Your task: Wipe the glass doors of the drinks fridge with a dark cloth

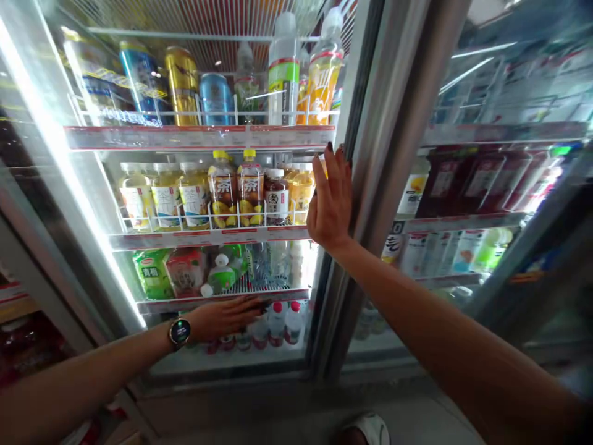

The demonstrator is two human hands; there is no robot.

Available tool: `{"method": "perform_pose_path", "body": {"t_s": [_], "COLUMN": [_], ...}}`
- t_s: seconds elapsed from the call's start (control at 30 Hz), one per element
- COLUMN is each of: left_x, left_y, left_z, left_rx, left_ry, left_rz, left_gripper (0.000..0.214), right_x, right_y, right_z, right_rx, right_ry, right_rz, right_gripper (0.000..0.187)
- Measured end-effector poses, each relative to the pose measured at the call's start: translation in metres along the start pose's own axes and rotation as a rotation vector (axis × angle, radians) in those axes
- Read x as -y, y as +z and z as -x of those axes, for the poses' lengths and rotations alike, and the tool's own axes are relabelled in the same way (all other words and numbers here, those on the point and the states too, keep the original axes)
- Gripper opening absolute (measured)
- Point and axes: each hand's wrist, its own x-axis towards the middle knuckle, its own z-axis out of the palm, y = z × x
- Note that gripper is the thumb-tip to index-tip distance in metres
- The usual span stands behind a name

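Well, both hands open and flat on the glass door of a drinks cooler

Landmark is the metal door frame, running up between two glass doors. The cooler fills the view; the glass door with both hands on it sits left of the frame, the second door right of it. A white shoe toe shows on the floor below the frame.

Right hand: just left of the frame, at mid height, palm on the glass, fingers up and spread, dark nail polish on the fingertips. Has hold of nothing.

Left hand: well left of the frame and lower, laid sideways across the glass, fingers extended toward the frame, also holding nothing. Smartwatch on that wrist. Pressure from either hand: cannot tell.

Behind the glass, left of the frame, wire-fronted shelves with red-trimmed price strips. Top shelf: gold can, blue can, plastic bottles. Middle shelf, level with the right hand: tea bottles with yellow caps. Lower: green packs. Bottom, just behind the left hand: small red-capped bottles.
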Motion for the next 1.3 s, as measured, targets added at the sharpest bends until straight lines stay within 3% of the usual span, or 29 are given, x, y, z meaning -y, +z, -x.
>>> {"method": "perform_pose_path", "body": {"t_s": [0.07, 0.13, 0.2, 0.27, 0.37, 0.43, 0.5, 0.63, 0.73, 0.8, 0.87, 0.93, 1.03, 1.1, 1.2, 1.3], "left_x": [0.022, 0.063, 0.115, 0.167, 0.216, 0.214, 0.187, 0.098, 0.038, 0.013, 0.003, 0.013, 0.063, 0.113, 0.186, 0.221], "left_y": [-0.018, -0.051, -0.09, -0.124, -0.15, -0.146, -0.13, -0.075, -0.033, -0.013, -0.006, -0.013, -0.051, -0.087, -0.137, -0.158], "left_z": [0.008, 0.013, 0.016, 0.019, 0.019, 0.014, 0.005, -0.004, 0.009, 0.025, 0.041, 0.053, 0.063, 0.065, 0.065, 0.062], "left_rx": [0.003, -0.012, -0.068, -0.198, -0.452, -0.528, -0.497, -0.28, -0.12, -0.051, 0.001, 0.03, 0.021, -0.063, -0.305, -0.48], "left_ry": [0.018, -0.065, -0.26, -0.556, -0.895, -0.942, -0.879, -0.591, -0.333, -0.152, -0.007, 0.069, -0.034, -0.23, -0.686, -0.981], "left_rz": [0.004, -0.013, -0.055, -0.147, -0.314, -0.337, -0.277, -0.146, -0.095, -0.054, 0.002, 0.028, -0.026, -0.087, -0.18, -0.262], "left_gripper": [0.06, 0.06, 0.063, 0.069, 0.076, 0.075, 0.073, 0.07, 0.06, 0.058, 0.062, 0.065, 0.062, 0.063, 0.08, 0.087], "right_x": [-0.001, -0.001, 0.0, 0.001, 0.002, 0.002, 0.002, -0.001, -0.003, -0.003, -0.001, 0.0, 0.001, -0.001, -0.003, -0.004], "right_y": [0.001, 0.002, 0.002, 0.0, -0.002, -0.004, -0.004, -0.001, 0.002, 0.002, 0.001, -0.001, -0.001, -0.001, 0.0, 0.001], "right_z": [0.0, 0.001, 0.001, 0.001, 0.0, 0.0, 0.0, 0.001, 0.002, 0.002, 0.001, 0.001, 0.001, 0.002, 0.003, 0.003], "right_rx": [-0.017, -0.04, -0.035, -0.031, -0.044, -0.035, -0.032, -0.068, -0.098, -0.091, -0.064, -0.029, -0.012, -0.021, -0.027, -0.036], "right_ry": [-0.015, -0.023, -0.007, 0.002, -0.033, -0.03, -0.02, -0.05, -0.075, -0.078, -0.06, -0.027, -0.002, -0.016, -0.02, -0.031], "right_rz": [-0.011, -0.026, -0.033, -0.031, -0.024, -0.015, -0.01, -0.016, -0.033, -0.042, -0.049, -0.062, -0.08, -0.079, -0.059, -0.038], "right_gripper": [0.064, 0.064, 0.063, 0.062, 0.061, 0.061, 0.06, 0.06, 0.061, 0.063, 0.064, 0.065, 0.065, 0.065, 0.064, 0.065]}}
